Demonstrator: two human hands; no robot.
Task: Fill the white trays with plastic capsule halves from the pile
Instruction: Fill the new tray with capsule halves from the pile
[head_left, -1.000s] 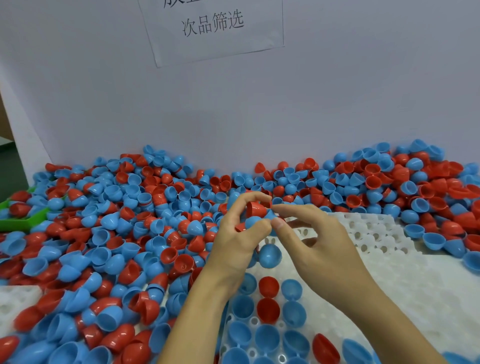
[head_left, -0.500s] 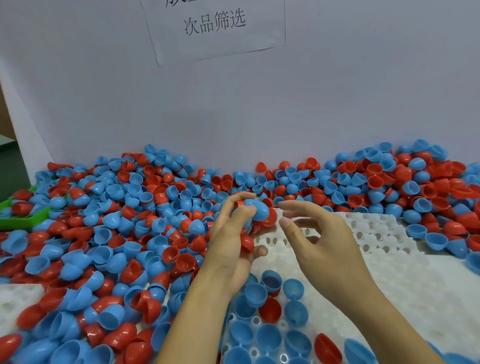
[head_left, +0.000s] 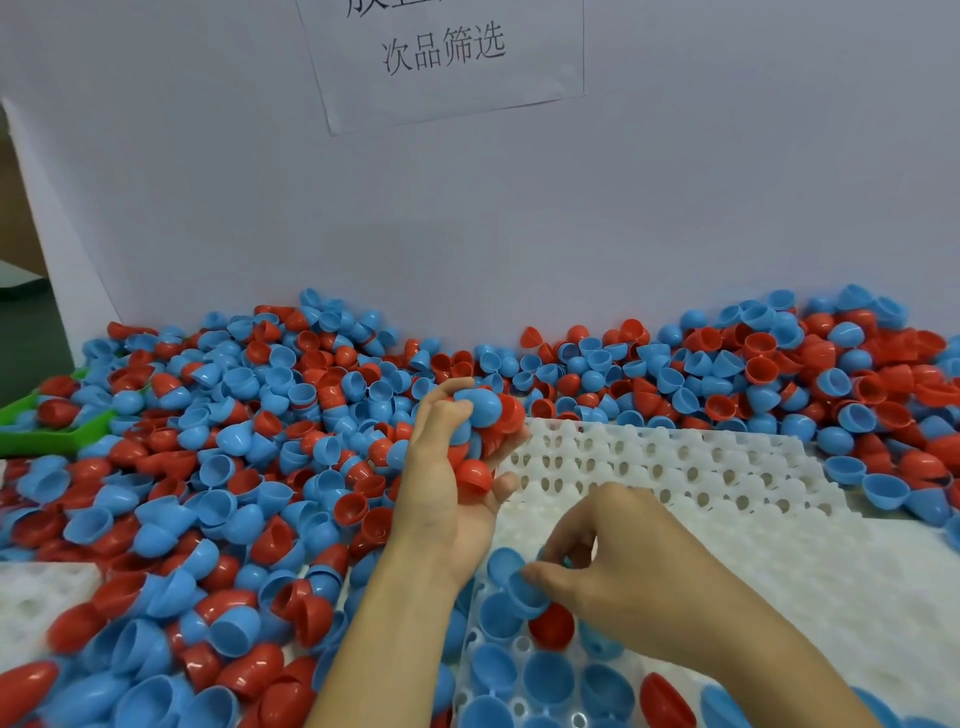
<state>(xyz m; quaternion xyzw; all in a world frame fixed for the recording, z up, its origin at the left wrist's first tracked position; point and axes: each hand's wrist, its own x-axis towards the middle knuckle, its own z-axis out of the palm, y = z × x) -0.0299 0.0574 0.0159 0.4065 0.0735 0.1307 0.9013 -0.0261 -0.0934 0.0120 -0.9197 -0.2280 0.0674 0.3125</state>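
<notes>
Cradling capsule halves (head_left: 480, 415) in raised left hand (head_left: 447, 483), fingers curled; right hand (head_left: 613, 561) low, pinching blue half (head_left: 524, 592) over white tray (head_left: 727, 483).

The left hand (head_left: 447, 499) grips a handful of red and blue capsule halves (head_left: 480, 426) above the white tray (head_left: 727, 499). The right hand (head_left: 623, 571) pinches a blue half (head_left: 524, 590) over the tray's near cells, beside the pile (head_left: 234, 457).

Top line of the paper sign (head_left: 441, 49) cropped by the frame — near tray (head_left: 561, 696) cells, perhaps half-filled, cut off below
</notes>
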